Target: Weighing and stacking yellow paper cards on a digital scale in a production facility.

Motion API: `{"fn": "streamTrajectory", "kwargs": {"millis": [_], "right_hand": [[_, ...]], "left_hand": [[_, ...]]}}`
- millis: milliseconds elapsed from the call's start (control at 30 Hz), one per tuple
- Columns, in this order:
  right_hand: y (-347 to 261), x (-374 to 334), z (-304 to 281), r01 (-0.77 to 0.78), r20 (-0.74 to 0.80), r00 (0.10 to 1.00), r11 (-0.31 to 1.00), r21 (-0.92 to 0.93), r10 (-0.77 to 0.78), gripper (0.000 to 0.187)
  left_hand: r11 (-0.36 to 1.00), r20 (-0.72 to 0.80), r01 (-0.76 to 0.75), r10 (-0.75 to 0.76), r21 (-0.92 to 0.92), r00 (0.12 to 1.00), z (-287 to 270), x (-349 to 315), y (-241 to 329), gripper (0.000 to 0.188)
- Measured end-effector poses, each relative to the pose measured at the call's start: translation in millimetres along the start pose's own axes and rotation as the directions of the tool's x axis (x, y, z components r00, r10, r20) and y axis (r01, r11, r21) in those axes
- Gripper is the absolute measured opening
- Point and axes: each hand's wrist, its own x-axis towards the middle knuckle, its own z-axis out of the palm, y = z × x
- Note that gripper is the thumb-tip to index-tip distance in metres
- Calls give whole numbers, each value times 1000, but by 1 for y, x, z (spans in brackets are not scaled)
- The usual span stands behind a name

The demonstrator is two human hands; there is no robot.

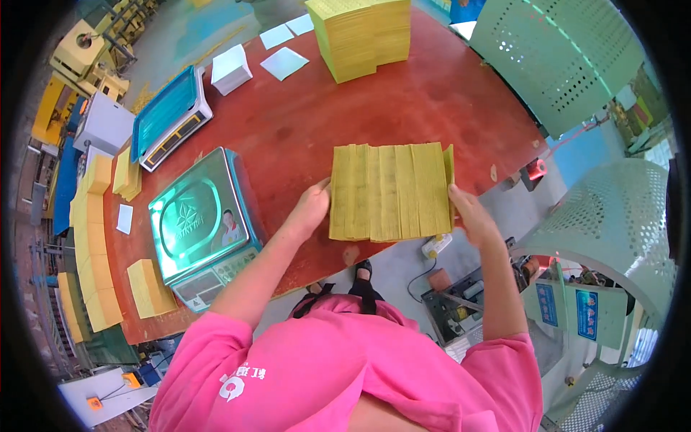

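Between my two hands is a thick stack of yellow paper sheets (389,193), its layered edges facing up, near the front edge of the red table. My left hand (314,207) presses against the stack's left side, fingers partly hidden behind it. On the other side my right hand (468,209) grips the right end, where one or more sheets lean slightly apart from the rest. Left of my left forearm stands a digital weighing scale (188,216) with a shiny metal pan. Whether the stack touches the tabletop cannot be made out.
The red table (288,129) carries a tall yellow paper stack (367,39) at the back, a white paper pile (230,70), loose white sheets (284,63) and a second scale (173,115). Yellow blocks (90,245) line the left. Green perforated machine guards (561,57) stand at right.
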Motion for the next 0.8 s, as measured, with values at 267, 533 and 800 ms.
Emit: {"fn": "streamTrajectory", "kwargs": {"millis": [267,533,800], "right_hand": [[-40,-16,45,482,-78,876,868,118,-476,55],[29,8,79,601,-262,767,799,-28,-586,49],[41,19,70,478,-180,866,878,25,-466,45]], "left_hand": [[927,-63,-369,365,-67,929,-4,-19,58,41],[792,-8,-70,82,-606,997,-10,-25,1,52],[849,-59,-171,163,-500,985,-14,-15,-11,55]]}}
